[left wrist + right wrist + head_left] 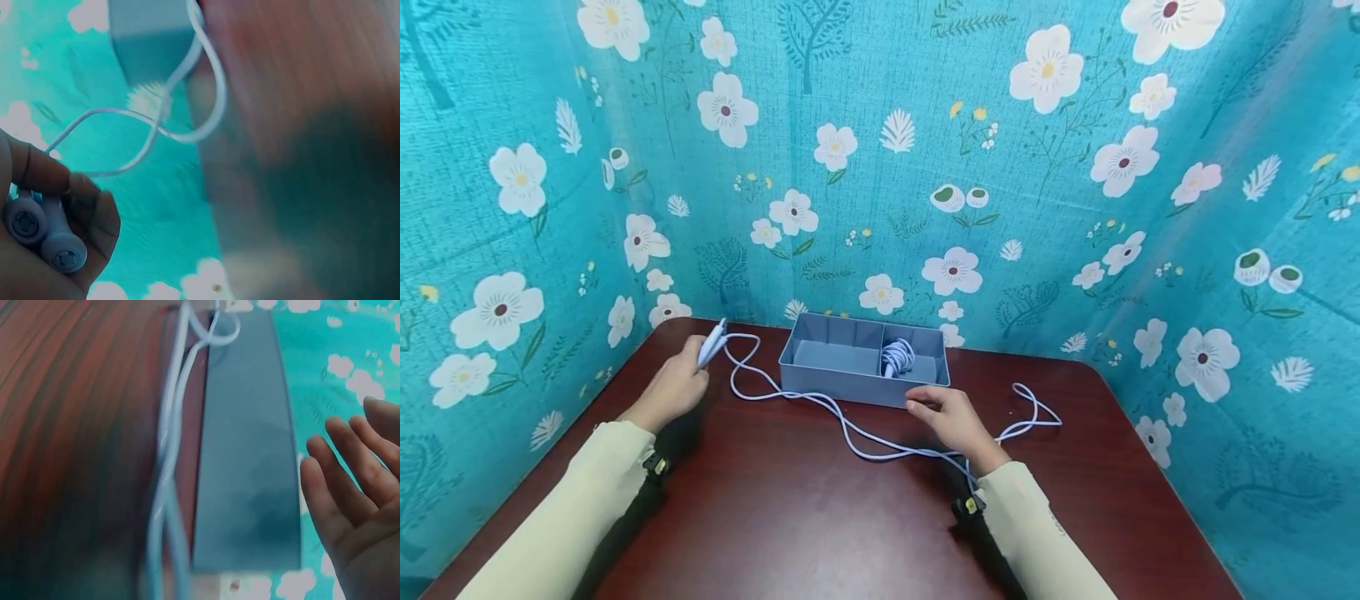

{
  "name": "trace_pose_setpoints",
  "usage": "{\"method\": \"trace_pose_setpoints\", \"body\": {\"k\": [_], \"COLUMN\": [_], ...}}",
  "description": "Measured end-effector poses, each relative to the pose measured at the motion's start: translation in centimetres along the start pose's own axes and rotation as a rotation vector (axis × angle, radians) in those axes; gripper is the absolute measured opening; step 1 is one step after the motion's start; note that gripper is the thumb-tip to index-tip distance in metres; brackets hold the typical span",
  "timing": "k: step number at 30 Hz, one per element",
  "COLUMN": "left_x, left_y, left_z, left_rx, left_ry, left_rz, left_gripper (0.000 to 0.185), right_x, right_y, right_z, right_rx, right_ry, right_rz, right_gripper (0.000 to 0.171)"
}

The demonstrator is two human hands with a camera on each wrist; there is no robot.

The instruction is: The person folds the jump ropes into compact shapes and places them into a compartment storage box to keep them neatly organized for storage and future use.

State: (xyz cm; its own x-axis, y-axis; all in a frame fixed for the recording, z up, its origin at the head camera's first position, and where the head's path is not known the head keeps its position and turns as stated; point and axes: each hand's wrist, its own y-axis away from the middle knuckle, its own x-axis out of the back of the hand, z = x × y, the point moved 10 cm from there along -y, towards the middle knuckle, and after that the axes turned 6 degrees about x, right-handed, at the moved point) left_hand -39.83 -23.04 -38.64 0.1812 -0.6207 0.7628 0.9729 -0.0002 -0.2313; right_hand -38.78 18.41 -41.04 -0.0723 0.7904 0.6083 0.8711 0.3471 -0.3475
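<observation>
A pale blue cable (850,429) lies in loops across the dark wooden table (820,517), in front of a grey-blue divided box (842,385). My left hand (676,385) grips the cable's two plug ends (711,343) at the table's back left; in the left wrist view the two round plugs (44,234) sit in my curled fingers. My right hand (946,417) hovers open just in front of the box's right end, over the cable, holding nothing; its straight fingers (340,481) show beside the box wall (247,456). A coiled cable (897,357) lies inside the box's right compartment.
Teal flowered cloth walls (1000,167) close in the table on the back, left and right. The box stands at the table's back edge. The cable's far loop (1033,412) trails to the right of my right hand.
</observation>
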Motion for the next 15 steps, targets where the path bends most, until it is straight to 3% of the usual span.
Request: {"method": "trace_pose_setpoints", "body": {"k": [5,10,15], "left_x": [-0.9,-2.9,-4.8], "left_y": [0.9,2.2,4.4], "left_z": [4.7,9.5,14.9], "left_rx": [-0.146,-0.221,-0.329], "left_ry": [0.000,-0.028,-0.124], "left_rz": [-0.033,-0.167,-0.306], "left_gripper": [0.043,0.047,0.046], "right_x": [-0.4,-0.6,-1.3], "right_y": [-0.9,-1.0,-0.4], "right_z": [-3.3,-6.9,-10.9], "right_rx": [0.071,0.206,0.369], "right_ry": [-0.047,-0.129,-0.112], "right_rz": [0.067,0.142,0.086], "right_gripper": [0.028,0.039,0.061]}}
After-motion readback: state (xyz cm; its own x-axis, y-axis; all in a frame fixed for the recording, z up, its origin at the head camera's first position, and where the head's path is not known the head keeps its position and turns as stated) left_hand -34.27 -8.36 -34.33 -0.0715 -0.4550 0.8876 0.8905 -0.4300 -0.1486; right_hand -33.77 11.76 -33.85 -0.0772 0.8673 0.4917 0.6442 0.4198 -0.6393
